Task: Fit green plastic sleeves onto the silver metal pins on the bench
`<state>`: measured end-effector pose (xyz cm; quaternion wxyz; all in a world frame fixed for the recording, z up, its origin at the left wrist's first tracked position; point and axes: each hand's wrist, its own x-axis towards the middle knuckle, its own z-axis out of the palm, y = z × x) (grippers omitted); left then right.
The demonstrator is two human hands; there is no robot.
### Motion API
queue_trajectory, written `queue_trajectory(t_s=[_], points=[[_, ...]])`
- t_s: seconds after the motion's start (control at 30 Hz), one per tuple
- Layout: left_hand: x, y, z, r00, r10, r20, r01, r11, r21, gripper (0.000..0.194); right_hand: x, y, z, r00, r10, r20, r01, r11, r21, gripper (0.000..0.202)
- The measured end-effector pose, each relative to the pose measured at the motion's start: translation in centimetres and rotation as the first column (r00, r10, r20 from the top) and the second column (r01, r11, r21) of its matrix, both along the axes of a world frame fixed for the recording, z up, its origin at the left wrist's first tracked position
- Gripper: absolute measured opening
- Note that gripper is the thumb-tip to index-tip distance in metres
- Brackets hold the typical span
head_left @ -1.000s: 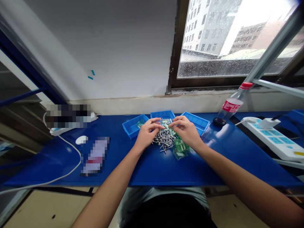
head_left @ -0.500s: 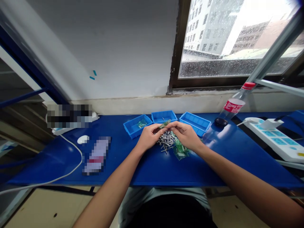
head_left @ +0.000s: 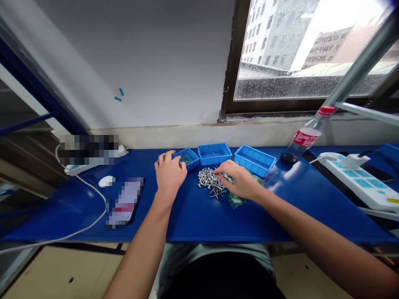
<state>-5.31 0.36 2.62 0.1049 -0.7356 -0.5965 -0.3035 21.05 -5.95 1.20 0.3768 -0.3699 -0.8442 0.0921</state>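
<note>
My left hand (head_left: pixel 170 171) is at the left blue bin (head_left: pixel 193 163), its fingers apart over the bin's near left side. Green packets (head_left: pixel 186 158) lie inside that bin. My right hand (head_left: pixel 238 176) reaches over a pile of small metal screws or rivets (head_left: pixel 208 177), its fingertips at the pile's right part; whether they pinch a piece is too small to tell. Green plastic packets (head_left: pixel 236 201) lie beside and under my right hand. The middle blue bin (head_left: pixel 215 158) holds a small metal piece. Behind my right hand stands the right blue bin (head_left: pixel 255 163).
On the blue table (head_left: pixel 199 226) lie a phone (head_left: pixel 126 201) and a white mouse (head_left: pixel 106 181) at left, near a white cable. A bottle with a red cap (head_left: pixel 304 139) stands back right, beside a white power strip (head_left: pixel 358 178). Another power strip (head_left: pixel 75 169) lies back left.
My hands have parted. The left one moved left to the left bin and no longer holds the green packet; the right one lowered to the metal pile. More of the pile shows.
</note>
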Motion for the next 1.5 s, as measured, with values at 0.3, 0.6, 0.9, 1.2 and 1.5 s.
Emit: queue_trajectory(t_s=[0.3, 0.6, 0.9, 1.2, 1.5], points=[[0.9, 0.4, -1.0, 0.991, -0.128, 0.028, 0.129, 0.990, -0.052, 0.029, -0.6, 0.3, -1.3, 0.974, 0.114, 0.197, -0.104, 0.993, -0.058, 0.012], [2.4, -0.4, -0.7, 0.772, -0.592, 0.232, 0.571, 0.806, 0.154, 0.023, -0.9, 0.3, -1.3, 0.976, -0.036, 0.217, 0.053, 0.996, -0.077, 0.012], [3.8, -0.7, -1.8, 0.684, -0.674, 0.279, 0.702, 0.713, 0.003, 0.022, -1.1, 0.3, -1.3, 0.942, -0.090, 0.324, 0.101, 0.995, -0.018, 0.013], [3.8, -1.1, -1.3, 0.682, -0.645, 0.344, 0.694, 0.719, -0.029, 0.023, -1.1, 0.1, -1.1, 0.983, -0.185, -0.005, 0.184, 0.980, -0.077, 0.013], [4.0, -1.5, -1.8, 0.657, -0.666, 0.353, 0.740, 0.659, -0.133, 0.031, -0.9, 0.0, -0.5, 0.862, -0.201, -0.466, 0.066, 0.955, -0.290, 0.021]])
